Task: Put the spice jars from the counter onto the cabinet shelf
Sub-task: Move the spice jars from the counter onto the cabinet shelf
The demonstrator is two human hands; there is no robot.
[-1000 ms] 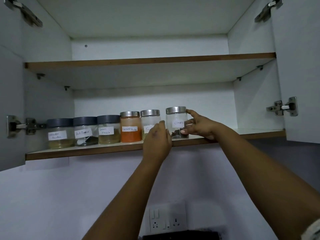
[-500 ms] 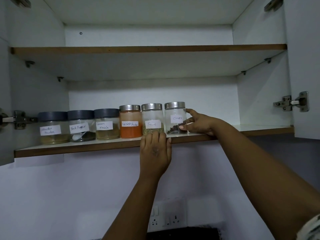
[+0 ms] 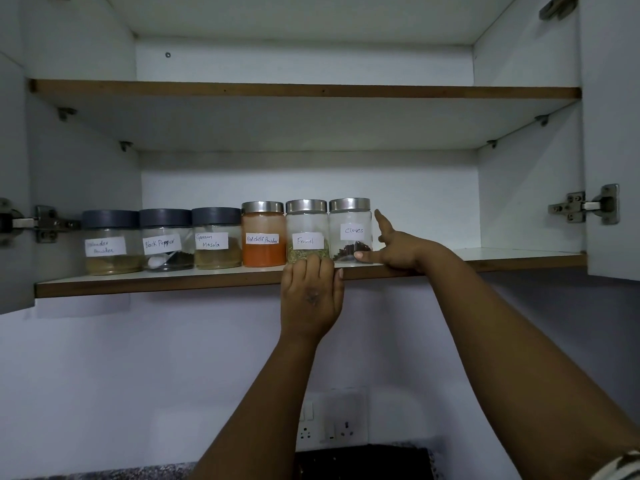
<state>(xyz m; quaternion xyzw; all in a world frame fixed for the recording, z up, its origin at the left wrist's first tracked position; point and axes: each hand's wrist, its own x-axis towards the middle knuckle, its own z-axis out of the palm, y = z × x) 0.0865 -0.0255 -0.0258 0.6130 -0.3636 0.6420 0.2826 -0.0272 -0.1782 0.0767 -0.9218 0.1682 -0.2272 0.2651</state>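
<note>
Several labelled spice jars stand in a row on the lower cabinet shelf (image 3: 173, 282): three with grey lids, then red chilli powder (image 3: 263, 237), fennel (image 3: 306, 223) and cloves (image 3: 349, 223) with metal lids. My left hand (image 3: 310, 296) lies flat against the shelf's front edge, its fingertips touching the base of the fennel jar. My right hand (image 3: 398, 251) rests on the shelf just right of the cloves jar. Its thumb is at the jar's front base and its index finger points up along the jar's side, with the fingers spread.
The upper shelf (image 3: 311, 91) is bare. Both cabinet doors stand open, with hinges at the left (image 3: 41, 223) and right (image 3: 588, 204). The lower shelf has free room right of the cloves jar. A wall socket (image 3: 332, 420) and a dark object (image 3: 363, 462) sit below.
My left hand has dropped from in front of the fennel jar to the shelf edge. My right hand has loosened from around the cloves jar, which now stands close beside the fennel jar.
</note>
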